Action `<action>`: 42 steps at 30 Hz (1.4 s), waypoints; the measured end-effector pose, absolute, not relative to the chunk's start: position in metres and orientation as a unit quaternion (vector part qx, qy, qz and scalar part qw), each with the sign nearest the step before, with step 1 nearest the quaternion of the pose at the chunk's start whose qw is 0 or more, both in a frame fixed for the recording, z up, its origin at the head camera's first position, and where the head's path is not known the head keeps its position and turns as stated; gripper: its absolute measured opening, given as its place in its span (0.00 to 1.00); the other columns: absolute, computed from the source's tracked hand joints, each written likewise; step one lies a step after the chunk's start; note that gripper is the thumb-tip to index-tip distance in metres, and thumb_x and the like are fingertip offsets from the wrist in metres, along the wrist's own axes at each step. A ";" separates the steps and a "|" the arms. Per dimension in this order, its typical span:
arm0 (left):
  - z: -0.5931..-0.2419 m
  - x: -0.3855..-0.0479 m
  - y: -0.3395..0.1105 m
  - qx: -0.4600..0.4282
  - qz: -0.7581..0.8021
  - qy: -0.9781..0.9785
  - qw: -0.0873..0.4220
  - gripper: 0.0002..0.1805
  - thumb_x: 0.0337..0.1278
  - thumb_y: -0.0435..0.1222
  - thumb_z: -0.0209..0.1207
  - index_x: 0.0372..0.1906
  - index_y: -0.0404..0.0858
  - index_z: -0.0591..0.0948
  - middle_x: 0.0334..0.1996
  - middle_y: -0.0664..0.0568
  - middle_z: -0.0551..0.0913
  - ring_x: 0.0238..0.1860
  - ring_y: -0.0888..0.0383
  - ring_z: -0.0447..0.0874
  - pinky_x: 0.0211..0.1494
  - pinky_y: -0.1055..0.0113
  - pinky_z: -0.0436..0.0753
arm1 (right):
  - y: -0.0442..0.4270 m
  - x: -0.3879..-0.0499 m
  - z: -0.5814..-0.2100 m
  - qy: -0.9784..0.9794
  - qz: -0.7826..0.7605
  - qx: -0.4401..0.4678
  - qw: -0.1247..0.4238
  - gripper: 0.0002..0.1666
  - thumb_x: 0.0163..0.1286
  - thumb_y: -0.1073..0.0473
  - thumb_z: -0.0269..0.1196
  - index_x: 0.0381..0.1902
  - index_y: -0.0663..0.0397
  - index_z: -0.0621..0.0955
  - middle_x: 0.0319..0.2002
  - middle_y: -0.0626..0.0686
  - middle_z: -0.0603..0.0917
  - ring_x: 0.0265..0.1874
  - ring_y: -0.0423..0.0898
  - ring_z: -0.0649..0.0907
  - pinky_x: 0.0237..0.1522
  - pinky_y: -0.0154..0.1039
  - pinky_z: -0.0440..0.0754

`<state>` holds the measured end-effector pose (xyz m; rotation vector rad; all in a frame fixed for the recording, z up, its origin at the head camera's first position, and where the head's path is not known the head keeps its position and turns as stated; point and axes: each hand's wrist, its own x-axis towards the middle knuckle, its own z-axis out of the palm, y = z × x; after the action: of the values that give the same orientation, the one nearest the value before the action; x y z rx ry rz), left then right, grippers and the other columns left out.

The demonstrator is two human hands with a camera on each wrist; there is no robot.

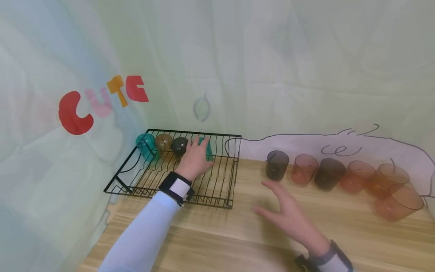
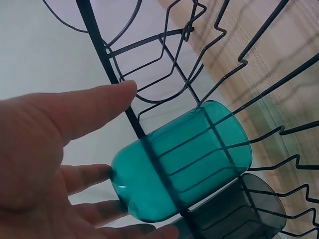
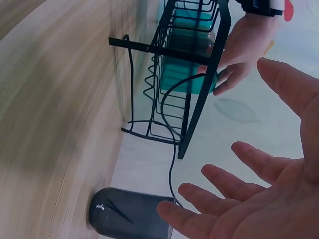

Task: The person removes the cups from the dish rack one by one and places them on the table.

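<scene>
My left hand (image 1: 193, 160) reaches over the black wire rack (image 1: 217, 134), beside a teal glass (image 2: 189, 159) standing upside down in it. In the left wrist view its thumb is well apart from the glass, and the fingertips lie at the glass's rounded base. Left of this glass in the rack are a dark grey glass (image 1: 179, 146), a brown glass (image 1: 164, 142) and another teal glass (image 1: 145, 142). My right hand (image 1: 292, 217) hovers over the table with fingers spread, holding nothing. Nearest to it stands a dark grey glass (image 3: 132, 211), upright on the table.
Right of that glass runs a row of upright tumblers: a reddish one (image 1: 303, 172), a dark one (image 1: 327, 175), and several orange or pinkish ones (image 1: 397, 204) toward the right edge. Behind the wooden table (image 1: 217, 234) hangs a pale printed curtain (image 1: 289, 75).
</scene>
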<state>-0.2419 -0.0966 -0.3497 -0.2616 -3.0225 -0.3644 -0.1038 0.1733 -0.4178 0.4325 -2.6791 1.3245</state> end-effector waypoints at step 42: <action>-0.335 -0.220 -0.087 -0.113 -0.135 -0.982 0.074 0.36 0.43 0.36 0.67 0.63 0.43 0.69 0.48 0.38 0.75 0.41 0.46 0.80 0.33 0.58 0.85 | 0.154 -0.105 -0.409 -0.848 0.506 0.149 0.059 0.37 0.55 0.36 0.65 0.60 0.42 0.72 0.62 0.45 0.74 0.63 0.48 0.72 0.61 0.49 0.73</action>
<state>-0.2201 -0.0865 -0.3350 -0.3377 -2.9459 -0.4053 -0.1048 0.1540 -0.4092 0.4501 -2.5665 1.5321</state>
